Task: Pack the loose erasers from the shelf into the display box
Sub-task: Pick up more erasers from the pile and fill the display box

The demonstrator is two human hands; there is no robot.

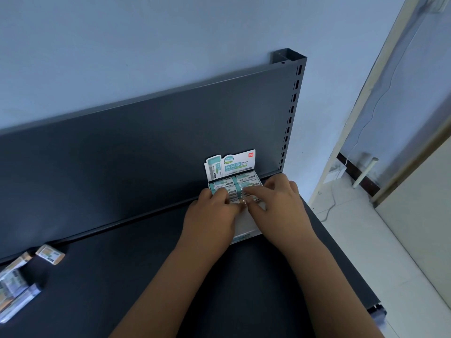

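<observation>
A white and teal display box (246,229) stands on the dark shelf (151,269) near its right end, its printed lid flap (230,164) upright against the back panel. Rows of teal-sleeved erasers (244,180) fill its far part. My left hand (212,215) and my right hand (278,201) both rest over the box, fingertips meeting on the erasers in the middle rows. Whether either hand holds an eraser is hidden by the fingers. A loose orange-sleeved eraser (50,254) lies at the shelf's far left.
More wrapped stationery packs (14,286) lie at the left edge of the shelf. The slotted shelf upright (291,113) rises behind the box. To the right the shelf ends above a pale tiled floor (380,242) with a white cable.
</observation>
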